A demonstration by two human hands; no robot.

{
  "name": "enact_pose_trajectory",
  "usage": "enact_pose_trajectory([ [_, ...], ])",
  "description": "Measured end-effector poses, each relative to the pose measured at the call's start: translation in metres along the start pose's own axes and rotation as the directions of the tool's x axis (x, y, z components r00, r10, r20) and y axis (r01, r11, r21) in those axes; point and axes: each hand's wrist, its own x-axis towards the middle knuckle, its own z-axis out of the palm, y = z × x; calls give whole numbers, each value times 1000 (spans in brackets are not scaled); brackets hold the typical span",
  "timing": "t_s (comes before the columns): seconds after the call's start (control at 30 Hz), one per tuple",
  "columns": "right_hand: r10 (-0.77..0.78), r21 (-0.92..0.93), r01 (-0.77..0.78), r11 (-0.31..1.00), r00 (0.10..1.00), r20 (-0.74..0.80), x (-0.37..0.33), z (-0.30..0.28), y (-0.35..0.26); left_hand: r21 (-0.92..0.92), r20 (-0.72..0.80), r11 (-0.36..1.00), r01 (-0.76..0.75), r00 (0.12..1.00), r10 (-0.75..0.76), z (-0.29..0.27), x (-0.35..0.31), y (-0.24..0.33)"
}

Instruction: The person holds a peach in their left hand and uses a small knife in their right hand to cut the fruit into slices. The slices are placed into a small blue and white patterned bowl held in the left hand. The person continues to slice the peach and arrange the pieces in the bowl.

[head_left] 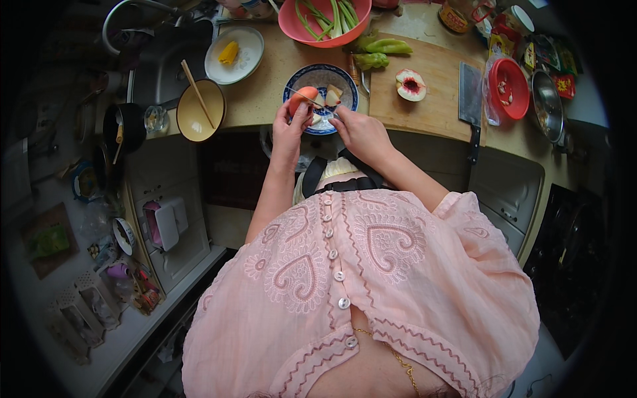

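My left hand [290,136] is closed round a red-skinned piece of peach [304,97], held over the left side of a blue-and-white plate [352,86]. In my right hand [363,134], closed as well, is a small knife [314,101]; its thin blade points left across the peach, and the fingers hide most of its handle. Pale cut peach pieces [334,94] lie on the plate. On the wooden cutting board [431,121] to the right rests a peach half [411,86], cut face up, with a dark red centre. A cleaver [470,96] lies at the board's right side, its black handle past the counter edge.
Behind the plate stands a pink bowl [302,30] of green stalks, with green peppers [388,46] beside it. Left are a white plate [245,66] with a yellow piece, a yellow bowl [189,116] with chopsticks, and a sink [156,76]. Right sit a red basket [496,86] and metal pan [546,99].
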Motion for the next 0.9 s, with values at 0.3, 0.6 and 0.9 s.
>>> enact_pose_trajectory([
  [0.3,-10,-110,8,994,1000,-23,-1,4,0,-3,-71,1000,4,997,-4,0,5,-7],
  [0.6,8,-111,-11,994,999,-33,2,7,1,60,-75,998,-5,997,10,-2,9,-15],
  [0.9,74,-68,-73,995,997,18,5,8,0,62,-74,998,-14,997,19,-3,11,-18],
])
